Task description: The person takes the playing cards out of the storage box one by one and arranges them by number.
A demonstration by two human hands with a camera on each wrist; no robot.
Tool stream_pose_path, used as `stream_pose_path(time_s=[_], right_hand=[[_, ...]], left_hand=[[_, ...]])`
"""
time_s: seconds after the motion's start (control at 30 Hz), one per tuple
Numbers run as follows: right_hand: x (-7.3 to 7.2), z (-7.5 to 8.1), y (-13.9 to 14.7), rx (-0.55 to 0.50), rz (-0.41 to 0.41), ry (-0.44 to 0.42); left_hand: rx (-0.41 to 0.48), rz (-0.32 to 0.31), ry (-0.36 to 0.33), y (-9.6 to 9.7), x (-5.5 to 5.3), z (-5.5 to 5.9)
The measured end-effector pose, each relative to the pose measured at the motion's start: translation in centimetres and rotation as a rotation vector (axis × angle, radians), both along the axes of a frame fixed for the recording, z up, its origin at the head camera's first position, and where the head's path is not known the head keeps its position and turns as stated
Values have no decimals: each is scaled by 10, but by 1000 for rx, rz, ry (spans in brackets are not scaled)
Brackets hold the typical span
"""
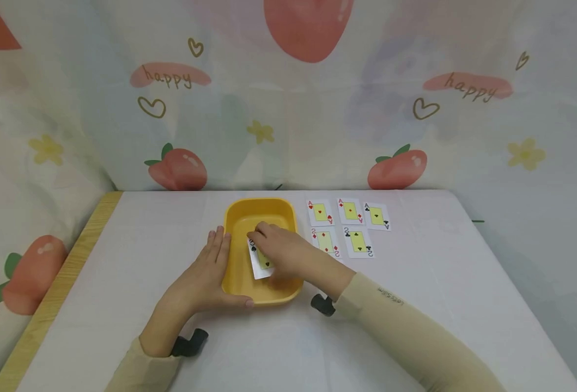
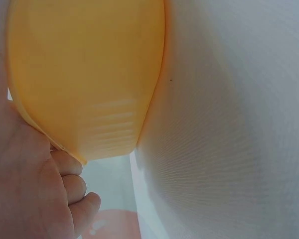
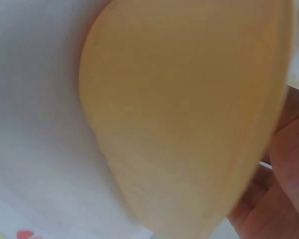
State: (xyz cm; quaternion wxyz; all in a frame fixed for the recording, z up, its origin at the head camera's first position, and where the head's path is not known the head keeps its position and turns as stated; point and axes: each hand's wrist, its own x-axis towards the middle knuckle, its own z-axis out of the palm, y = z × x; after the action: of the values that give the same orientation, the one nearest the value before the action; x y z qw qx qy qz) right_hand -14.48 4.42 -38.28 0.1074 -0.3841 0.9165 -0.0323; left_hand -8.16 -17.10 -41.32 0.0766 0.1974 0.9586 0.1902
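Note:
A yellow plastic tray (image 1: pixel 234 288) stands on the white-covered table. My left hand (image 1: pixel 202 277) lies along its left side, fingers straight at the rim and thumb by the front edge. In the left wrist view the left hand (image 2: pixel 27 184) is against the tray's wall (image 2: pixel 89 74). My right hand (image 1: pixel 285 250) reaches inside the tray, fingers curled, and pinches a playing card (image 1: pixel 259 267) with black spades by its upper part. The hand covers much of that card, and its number is hard to read. The right wrist view shows the tray's outer wall (image 3: pixel 184 114) and part of the right hand (image 3: pixel 284 169).
Right of the tray, several playing cards lie face up in two rows: the ace of hearts (image 1: pixel 320 212), ace of diamonds (image 1: pixel 350 211) and ace of clubs (image 1: pixel 377 216) behind, the two of diamonds (image 1: pixel 325 241) and two of clubs (image 1: pixel 359 242) in front. A patterned cloth hangs behind.

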Motion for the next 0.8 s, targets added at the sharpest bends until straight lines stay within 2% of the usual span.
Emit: stream_pose_path(time_s=[0.57,0.8], right_hand=[[-1,33,52,-144,-138,-8],[3,38,78,-141,-193,-31]], left_hand=[[-8,11,-16,0,-1,0],[-3,17,-23,-1,0,0]])
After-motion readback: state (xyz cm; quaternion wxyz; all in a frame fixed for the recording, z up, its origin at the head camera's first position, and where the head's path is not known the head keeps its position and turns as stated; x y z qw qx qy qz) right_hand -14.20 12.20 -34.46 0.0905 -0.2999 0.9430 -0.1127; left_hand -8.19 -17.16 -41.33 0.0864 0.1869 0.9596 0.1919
